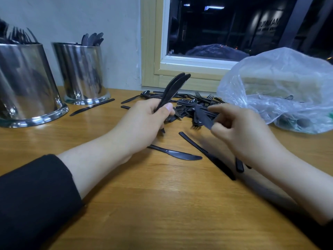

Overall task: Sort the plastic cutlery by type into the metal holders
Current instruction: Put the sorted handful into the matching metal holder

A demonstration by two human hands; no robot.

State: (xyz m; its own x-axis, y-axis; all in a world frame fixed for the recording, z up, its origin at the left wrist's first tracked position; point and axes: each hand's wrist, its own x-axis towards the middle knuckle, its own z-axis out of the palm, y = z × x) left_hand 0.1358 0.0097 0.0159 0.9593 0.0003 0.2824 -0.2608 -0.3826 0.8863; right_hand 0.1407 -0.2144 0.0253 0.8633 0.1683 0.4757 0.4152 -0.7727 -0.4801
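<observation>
Black plastic knives, two of them (173, 91), are standing up in my left hand (144, 123). I am curling my fingers and thumb round their handles, and the blades are pointing up toward the window (216, 33). My right hand (241, 130) is pinching another black plastic knife (203, 117) between thumb and fingers, just over the heap of mixed black plastic cutlery (191, 103) that is lying on the wooden table (162, 204). Forks, spoons and knives are all tangled in that heap. More loose black knives (182, 155) are lying flat on the table near my wrists, and one thin black piece (91, 107) is lying just beside the small shiny metal holder (82, 73). Spoon tops are sticking out of that holder. Fork tips are sticking out of the big shiny metal holder (27, 83) at the far left. A crinkly clear plastic bag (281, 87) is sitting to the right of the heap, touching the table.
</observation>
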